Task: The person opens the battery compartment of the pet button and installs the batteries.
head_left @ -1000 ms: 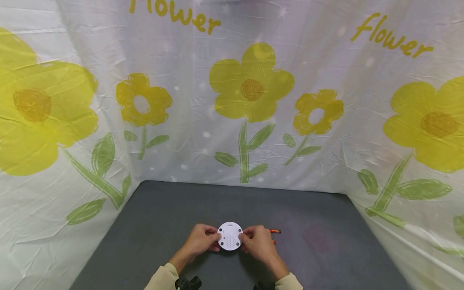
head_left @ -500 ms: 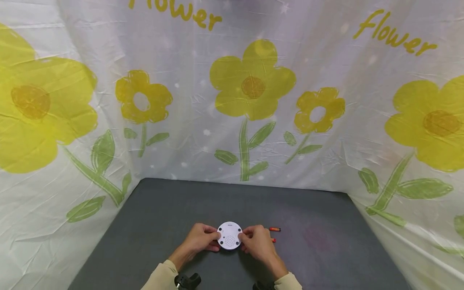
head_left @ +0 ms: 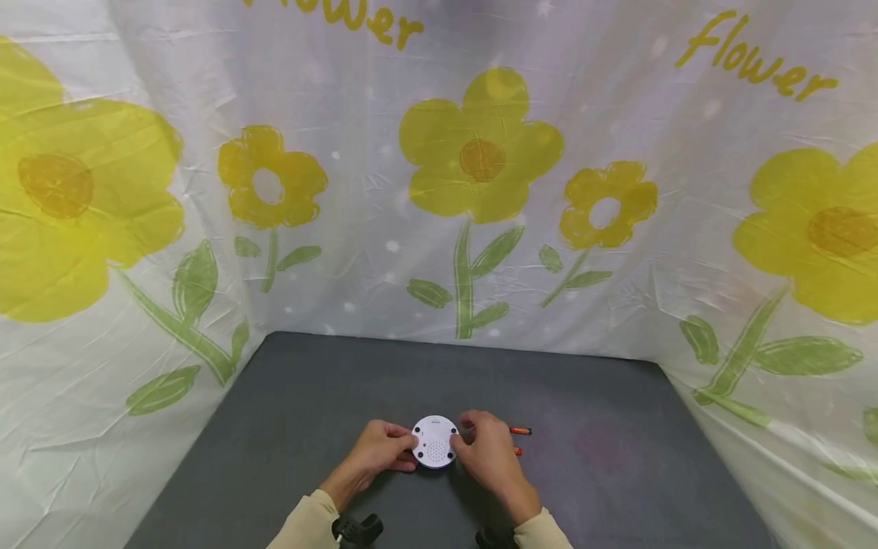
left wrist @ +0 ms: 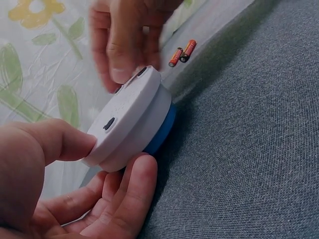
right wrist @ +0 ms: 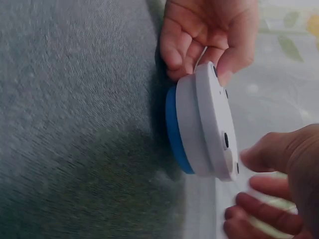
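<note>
A round white device (head_left: 435, 442) lies face down on the table, its underside with dark feet and a patch of small holes turned up. From the side in the left wrist view, the device (left wrist: 130, 117) shows a blue band along the bottom. My left hand (head_left: 379, 448) pinches its left edge, thumb on top and fingers below. At the right edge, my right hand (head_left: 491, 451) has its thumb at the rim. The right wrist view shows the fingers (right wrist: 266, 209) of that hand spread away from the device; whether the thumb touches is hard to tell.
Two small orange-red batteries lie right of my right hand, one battery (head_left: 520, 431) farther back and another battery (head_left: 517, 451) partly hidden by the hand. The dark grey table (head_left: 343, 381) meets a flower-printed curtain (head_left: 357, 229) at the back and sides.
My right hand has loosened from the device's right edge, its fingers lifting and moving slightly back. The left hand keeps its pinch. The whole view has tilted down a little.
</note>
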Motion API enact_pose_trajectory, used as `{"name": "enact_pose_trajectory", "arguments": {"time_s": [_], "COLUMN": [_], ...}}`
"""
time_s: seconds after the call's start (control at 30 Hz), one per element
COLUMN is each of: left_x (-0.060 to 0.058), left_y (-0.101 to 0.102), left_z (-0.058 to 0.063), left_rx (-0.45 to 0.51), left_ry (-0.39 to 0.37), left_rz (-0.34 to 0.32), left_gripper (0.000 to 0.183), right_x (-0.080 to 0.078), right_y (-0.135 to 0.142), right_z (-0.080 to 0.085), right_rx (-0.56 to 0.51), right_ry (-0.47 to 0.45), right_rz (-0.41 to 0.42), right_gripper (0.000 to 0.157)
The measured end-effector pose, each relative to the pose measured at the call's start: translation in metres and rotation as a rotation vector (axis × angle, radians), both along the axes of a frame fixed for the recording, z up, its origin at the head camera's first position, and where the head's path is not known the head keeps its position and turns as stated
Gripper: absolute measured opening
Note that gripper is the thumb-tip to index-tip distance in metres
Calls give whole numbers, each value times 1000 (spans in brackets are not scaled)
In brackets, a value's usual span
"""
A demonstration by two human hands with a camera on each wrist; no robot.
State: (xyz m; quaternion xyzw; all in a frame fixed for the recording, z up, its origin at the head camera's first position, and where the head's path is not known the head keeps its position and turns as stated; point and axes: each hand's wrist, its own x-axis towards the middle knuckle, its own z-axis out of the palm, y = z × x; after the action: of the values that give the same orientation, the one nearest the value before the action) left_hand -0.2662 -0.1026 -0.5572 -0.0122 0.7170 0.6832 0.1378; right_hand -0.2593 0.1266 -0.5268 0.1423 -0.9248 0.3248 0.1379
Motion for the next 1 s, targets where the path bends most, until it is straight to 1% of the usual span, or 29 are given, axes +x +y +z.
{"name": "enact_pose_trajectory", "arguments": {"time_s": [0.07,0.13,0.2,0.3,0.4,0.47,0.67,0.83,1.0], "left_x": [0,-1,-1,0,1,1,0,0,1], "left_y": [0,0,1,1,2,2,2,2,1], "left_z": [0,-1,-1,0,0,-1,-3,-3,-1], "left_rx": [-6,-1,4,7,4,1,-11,-9,-12], "left_ry": [0,0,-2,-1,0,-4,-2,8,0], "left_rz": [11,17,20,24,28,31,36,28,28], "left_gripper": [32,32,32,32,31,30,28,28,27], "right_x": [-2,-4,-6,-9,-13,-14,-13,-13,-13], "right_y": [-4,-8,-12,-16,-20,-22,-27,-30,-33], "right_z": [4,7,10,11,11,11,15,16,17], "right_rx": [45,71,100,141,189,211,248,267,281], "right_ry": [88,142,171,183,177,156,93,95,95], "right_rz": [21,61,108,164,198,215,239,244,261], "right_gripper": [23,23,21,22,24,24,25,25,24]}}
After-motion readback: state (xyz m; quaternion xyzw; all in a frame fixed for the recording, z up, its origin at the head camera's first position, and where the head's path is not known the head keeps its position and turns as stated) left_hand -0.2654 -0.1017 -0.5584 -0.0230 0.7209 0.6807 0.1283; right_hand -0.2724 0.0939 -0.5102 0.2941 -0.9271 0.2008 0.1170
